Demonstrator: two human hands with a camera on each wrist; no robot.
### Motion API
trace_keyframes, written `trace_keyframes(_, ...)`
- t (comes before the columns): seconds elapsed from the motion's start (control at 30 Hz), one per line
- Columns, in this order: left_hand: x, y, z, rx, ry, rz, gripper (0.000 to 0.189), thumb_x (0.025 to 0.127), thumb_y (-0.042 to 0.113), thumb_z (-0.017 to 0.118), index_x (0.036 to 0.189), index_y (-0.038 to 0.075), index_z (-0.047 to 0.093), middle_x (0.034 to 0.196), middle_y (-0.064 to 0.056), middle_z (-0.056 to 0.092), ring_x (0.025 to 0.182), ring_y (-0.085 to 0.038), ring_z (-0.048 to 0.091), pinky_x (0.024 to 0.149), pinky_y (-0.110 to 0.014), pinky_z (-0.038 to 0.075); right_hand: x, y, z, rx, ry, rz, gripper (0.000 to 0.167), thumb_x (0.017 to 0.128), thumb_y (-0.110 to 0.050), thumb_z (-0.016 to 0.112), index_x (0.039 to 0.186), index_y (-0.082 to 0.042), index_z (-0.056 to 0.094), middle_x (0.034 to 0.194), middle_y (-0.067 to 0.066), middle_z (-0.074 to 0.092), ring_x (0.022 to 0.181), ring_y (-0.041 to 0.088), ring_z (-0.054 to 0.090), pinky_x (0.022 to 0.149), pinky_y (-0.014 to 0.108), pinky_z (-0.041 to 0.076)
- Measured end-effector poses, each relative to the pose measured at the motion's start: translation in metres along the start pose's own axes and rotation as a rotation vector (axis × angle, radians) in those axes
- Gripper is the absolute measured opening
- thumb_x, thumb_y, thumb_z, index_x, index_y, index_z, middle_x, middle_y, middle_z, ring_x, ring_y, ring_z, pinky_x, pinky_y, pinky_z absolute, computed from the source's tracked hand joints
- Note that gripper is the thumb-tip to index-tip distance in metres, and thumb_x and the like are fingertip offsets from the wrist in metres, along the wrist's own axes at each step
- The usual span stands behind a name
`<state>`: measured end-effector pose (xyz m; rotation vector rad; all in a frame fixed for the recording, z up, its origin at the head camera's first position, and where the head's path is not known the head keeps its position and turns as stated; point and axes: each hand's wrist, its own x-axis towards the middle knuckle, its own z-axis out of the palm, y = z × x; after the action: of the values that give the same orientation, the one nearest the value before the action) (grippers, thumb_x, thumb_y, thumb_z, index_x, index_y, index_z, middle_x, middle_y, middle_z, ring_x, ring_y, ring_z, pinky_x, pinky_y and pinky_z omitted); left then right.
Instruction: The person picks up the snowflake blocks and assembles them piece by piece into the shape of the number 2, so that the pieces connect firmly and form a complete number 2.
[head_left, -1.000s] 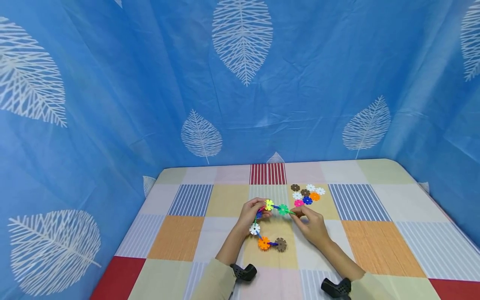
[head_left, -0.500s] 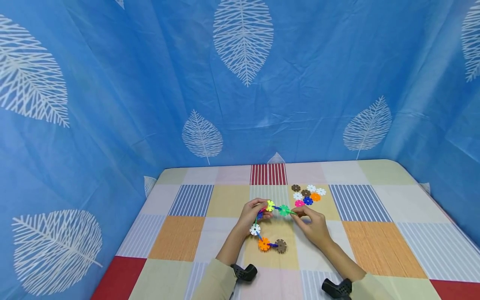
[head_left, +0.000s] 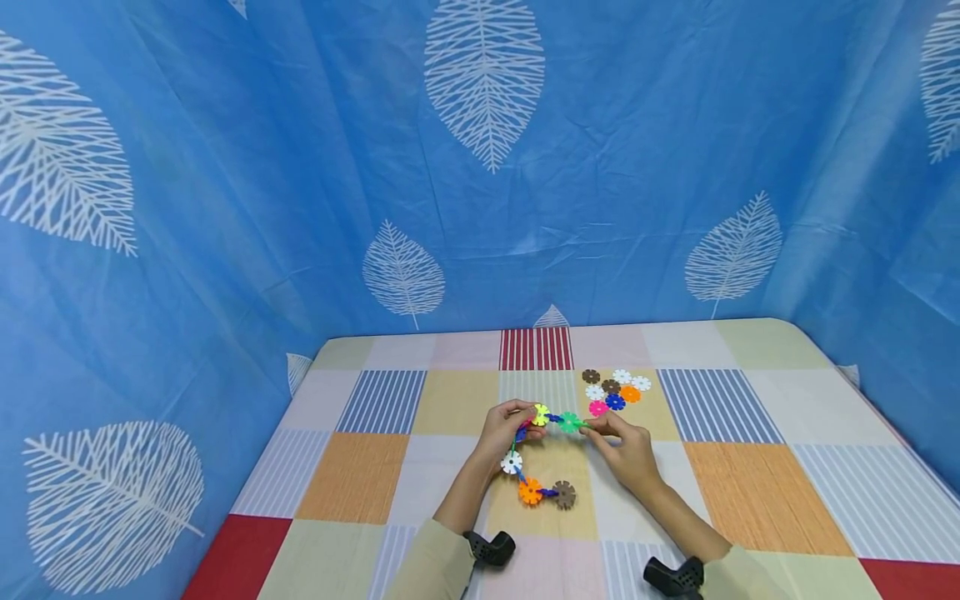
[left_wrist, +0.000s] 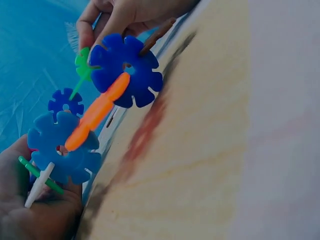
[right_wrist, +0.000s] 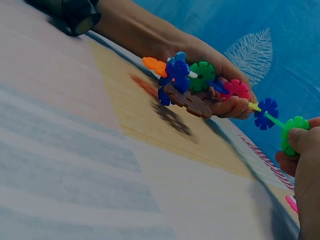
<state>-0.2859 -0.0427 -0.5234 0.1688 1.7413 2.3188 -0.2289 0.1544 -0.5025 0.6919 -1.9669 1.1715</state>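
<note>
Notched plastic flower discs are joined into a curved chain. In the head view my left hand (head_left: pixel 498 433) holds it near the yellow disc (head_left: pixel 540 415), its fingers partly behind the pieces. From there the chain runs down past a white disc (head_left: pixel 512 462) and an orange disc (head_left: pixel 530 492) to a brown disc (head_left: pixel 564 495) at the free end. My right hand (head_left: pixel 628 454) pinches a green disc (right_wrist: pixel 295 134) at the other end, between thumb and fingers. The right wrist view shows the brown disc (right_wrist: pixel 192 102) hanging above the cloth, its shadow below.
Several loose discs lie flat beyond my right hand, among them a blue one (head_left: pixel 615 402), a pink one (head_left: pixel 597 408) and an orange one (head_left: pixel 631 393). A patchwork cloth (head_left: pixel 360 475) covers the table. Blue leaf-printed curtain (head_left: pixel 585 208) hangs behind and at the sides.
The free end of the chain, with the orange and brown discs, has shifted slightly down and right in the head view. Both hands keep their holds almost in place.
</note>
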Motion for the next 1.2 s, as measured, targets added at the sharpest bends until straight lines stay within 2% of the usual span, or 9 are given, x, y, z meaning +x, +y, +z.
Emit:
trace_keyframes(0.17, -0.001, -0.001, 0.001, 0.016, -0.002, 0.029, 0.023, 0.091, 0.004, 0.055, 0.106, -0.013, 0.058, 0.079, -0.009, 0.063, 0.06, -0.014, 0.065, 0.063, -0.028, 0.055, -0.006, 0.013, 0.004, -0.013, 0.003, -0.015, 0.028, 0.057, 0.023, 0.074, 0.073, 0.004, 0.06, 0.072, 0.017, 0.067, 0.058, 0.029, 0.065, 0.059, 0.025, 0.054)
trace_keyframes(0.37, 0.002, -0.001, 0.001, 0.022, -0.012, 0.016, 0.018, 0.09, 0.002, 0.054, 0.102, -0.011, 0.059, 0.081, -0.01, 0.064, 0.059, -0.015, 0.065, 0.063, -0.028, 0.055, -0.015, 0.038, 0.008, 0.001, -0.004, -0.005, 0.028, 0.061, 0.016, 0.077, 0.075, -0.003, 0.062, 0.075, 0.009, 0.069, 0.061, 0.023, 0.067, 0.061, 0.019, 0.053)
trace_keyframes(0.57, 0.004, 0.003, -0.002, 0.008, -0.058, -0.038, 0.014, 0.09, 0.007, 0.056, 0.098, -0.005, 0.058, 0.086, -0.01, 0.057, 0.065, -0.024, 0.067, 0.067, -0.034, 0.055, -0.003, 0.012, 0.001, 0.053, -0.044, 0.075, 0.022, 0.066, 0.018, 0.072, 0.077, 0.004, 0.061, 0.078, 0.015, 0.068, 0.065, 0.028, 0.066, 0.065, 0.022, 0.053)
trace_keyframes(0.63, 0.005, 0.006, -0.004, 0.006, -0.091, -0.062, 0.02, 0.091, 0.012, 0.057, 0.102, -0.005, 0.058, 0.088, -0.011, 0.055, 0.068, -0.025, 0.067, 0.067, -0.034, 0.055, -0.001, 0.008, 0.0, 0.079, -0.051, 0.08, 0.022, 0.066, 0.02, 0.071, 0.078, 0.005, 0.061, 0.079, 0.017, 0.068, 0.067, 0.028, 0.067, 0.065, 0.022, 0.053)
trace_keyframes(0.73, 0.005, 0.009, -0.008, 0.026, -0.157, -0.077, 0.032, 0.092, 0.018, 0.057, 0.112, -0.007, 0.055, 0.1, -0.014, 0.056, 0.075, -0.027, 0.067, 0.07, -0.036, 0.055, -0.001, 0.01, 0.001, 0.126, -0.067, 0.077, 0.021, 0.067, 0.021, 0.069, 0.079, 0.006, 0.061, 0.082, 0.019, 0.068, 0.07, 0.029, 0.067, 0.067, 0.022, 0.053)
trace_keyframes(0.87, 0.005, 0.013, -0.012, 0.104, -0.256, -0.067, 0.04, 0.095, 0.022, 0.052, 0.126, -0.002, 0.05, 0.112, -0.02, 0.059, 0.089, -0.029, 0.065, 0.077, -0.039, 0.053, -0.001, 0.01, 0.003, 0.176, -0.104, 0.075, 0.021, 0.069, 0.022, 0.067, 0.081, 0.006, 0.063, 0.083, 0.02, 0.067, 0.074, 0.029, 0.066, 0.069, 0.022, 0.053)
trace_keyframes(0.97, 0.005, 0.014, -0.015, 0.223, -0.312, -0.034, 0.037, 0.096, 0.022, 0.05, 0.13, 0.007, 0.052, 0.112, -0.015, 0.063, 0.098, -0.025, 0.062, 0.082, -0.036, 0.051, -0.001, 0.008, 0.005, 0.211, -0.144, 0.074, 0.022, 0.069, 0.023, 0.065, 0.082, 0.006, 0.064, 0.084, 0.02, 0.067, 0.075, 0.027, 0.066, 0.069, 0.023, 0.053)
trace_keyframes(1.07, 0.005, 0.014, -0.016, 0.338, -0.364, 0.002, 0.035, 0.094, 0.021, 0.055, 0.128, 0.014, 0.055, 0.109, -0.009, 0.065, 0.097, -0.021, 0.062, 0.082, -0.033, 0.051, 0.0, 0.008, 0.008, 0.24, -0.176, 0.059, 0.022, 0.069, 0.023, 0.066, 0.083, 0.006, 0.064, 0.084, 0.02, 0.067, 0.075, 0.029, 0.065, 0.069, 0.024, 0.053)
trace_keyframes(1.2, 0.006, 0.013, -0.016, 0.413, -0.422, 0.025, 0.037, 0.088, 0.018, 0.064, 0.124, 0.014, 0.059, 0.11, -0.007, 0.065, 0.095, -0.019, 0.062, 0.079, -0.033, 0.052, -0.004, 0.017, 0.013, 0.202, -0.165, 0.017, 0.025, 0.066, 0.021, 0.069, 0.084, 0.003, 0.065, 0.084, 0.016, 0.067, 0.071, 0.026, 0.063, 0.063, 0.025, 0.053)
